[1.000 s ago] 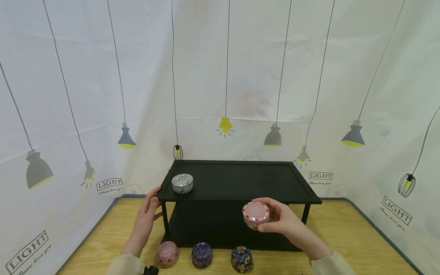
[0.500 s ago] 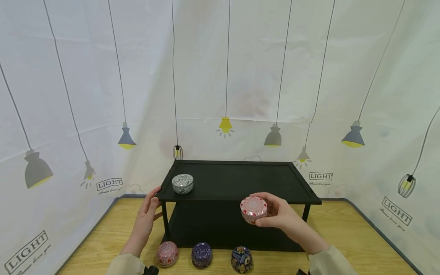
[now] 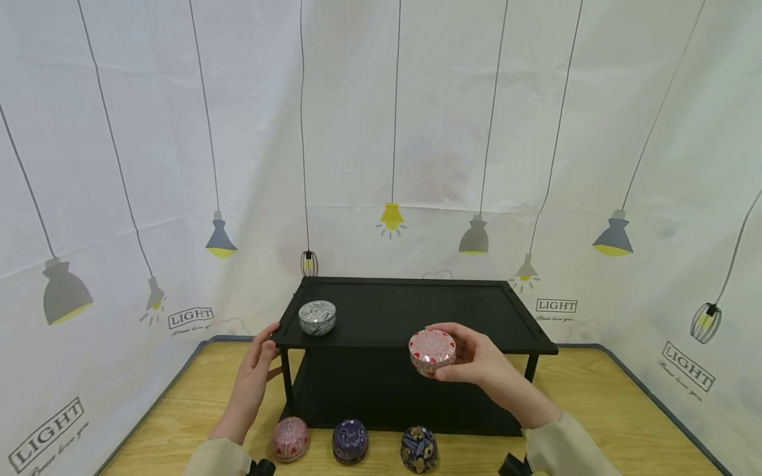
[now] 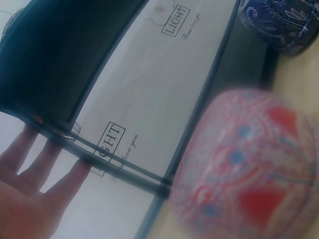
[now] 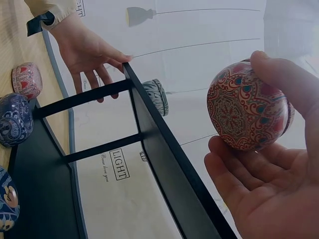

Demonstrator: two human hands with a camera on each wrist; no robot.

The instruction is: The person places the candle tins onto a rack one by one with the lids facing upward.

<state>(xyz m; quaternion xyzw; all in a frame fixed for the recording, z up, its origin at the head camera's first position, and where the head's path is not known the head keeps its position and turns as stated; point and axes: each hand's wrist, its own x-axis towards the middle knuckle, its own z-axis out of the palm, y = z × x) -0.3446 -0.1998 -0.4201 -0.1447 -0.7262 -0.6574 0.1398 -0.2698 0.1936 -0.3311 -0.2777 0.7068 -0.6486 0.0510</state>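
Note:
A round pink-and-red patterned tin (image 3: 431,353) is pinched between thumb and fingers of my right hand (image 3: 476,360), in front of the shelf's front edge. The right wrist view shows the underside of this tin (image 5: 249,107). My left hand (image 3: 253,377) touches the left end of the black two-tier shelf (image 3: 417,311); in the left wrist view its spread fingers (image 4: 70,184) lie along the side rail. On the upper tier, near its left front corner, sits a grey-and-white tin (image 3: 317,318).
On the wooden table (image 3: 184,396), before the shelf, stand another pink tin (image 3: 291,439), a purple tin (image 3: 350,441) and a dark floral tin (image 3: 419,449). A white cloth backdrop (image 3: 351,132) printed with lamps surrounds the table.
My right hand has moved the pink-and-red tin slightly up and to the left, towards the shelf's upper front edge. The left hand and the other tins have stayed in place.

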